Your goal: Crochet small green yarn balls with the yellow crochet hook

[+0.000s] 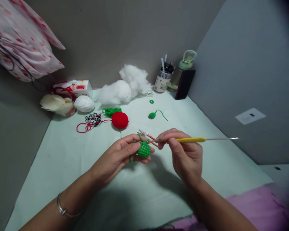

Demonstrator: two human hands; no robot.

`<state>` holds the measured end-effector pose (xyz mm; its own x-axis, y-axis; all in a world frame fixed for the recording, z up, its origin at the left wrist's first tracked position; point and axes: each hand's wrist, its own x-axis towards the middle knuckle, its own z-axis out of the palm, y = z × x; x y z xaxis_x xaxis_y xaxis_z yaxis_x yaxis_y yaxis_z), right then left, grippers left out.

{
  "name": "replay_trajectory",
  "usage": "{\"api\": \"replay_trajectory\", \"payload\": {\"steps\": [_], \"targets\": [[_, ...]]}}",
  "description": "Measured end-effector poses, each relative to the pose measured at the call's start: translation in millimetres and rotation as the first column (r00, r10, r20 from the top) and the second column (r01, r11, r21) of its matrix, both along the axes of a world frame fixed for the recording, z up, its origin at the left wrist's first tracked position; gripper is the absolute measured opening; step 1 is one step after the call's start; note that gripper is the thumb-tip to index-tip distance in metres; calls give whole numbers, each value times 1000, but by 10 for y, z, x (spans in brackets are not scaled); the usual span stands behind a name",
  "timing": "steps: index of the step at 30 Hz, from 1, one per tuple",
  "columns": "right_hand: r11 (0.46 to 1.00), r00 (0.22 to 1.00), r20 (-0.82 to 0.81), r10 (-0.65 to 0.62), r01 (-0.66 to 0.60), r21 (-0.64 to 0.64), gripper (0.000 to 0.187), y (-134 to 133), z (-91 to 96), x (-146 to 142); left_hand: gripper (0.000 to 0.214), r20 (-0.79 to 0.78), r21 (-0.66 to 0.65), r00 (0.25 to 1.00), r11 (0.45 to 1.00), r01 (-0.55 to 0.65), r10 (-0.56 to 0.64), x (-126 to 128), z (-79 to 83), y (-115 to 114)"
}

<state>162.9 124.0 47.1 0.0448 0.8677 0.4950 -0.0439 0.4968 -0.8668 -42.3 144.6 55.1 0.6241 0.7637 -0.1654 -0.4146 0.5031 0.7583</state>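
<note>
Head view: the left hand (119, 153) pinched the green crocheted piece (144, 150) between thumb and fingers, the piece seated at the fingertips, above the counter (69, 142). The right hand (186, 155) gripped the yellow-handled crochet hook (191, 140), tip directed at the piece's upper edge. Orange-handled scissors (151, 136) lay beyond, partly hidden.
</note>
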Motion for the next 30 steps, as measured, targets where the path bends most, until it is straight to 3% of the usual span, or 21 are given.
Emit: {"api": "replay_trajectory", "payload": {"steps": [15, 30], "targets": [[1000, 1000, 1, 12, -12, -3, 22, 2, -1, 1, 20, -2, 8, 1000, 1000, 27, -27, -7, -22, -2], [998, 994, 103, -39, 35, 44, 22, -50, 33, -2, 24, -63, 32, 998, 999, 20, -18, -19, 23, -8]]}}
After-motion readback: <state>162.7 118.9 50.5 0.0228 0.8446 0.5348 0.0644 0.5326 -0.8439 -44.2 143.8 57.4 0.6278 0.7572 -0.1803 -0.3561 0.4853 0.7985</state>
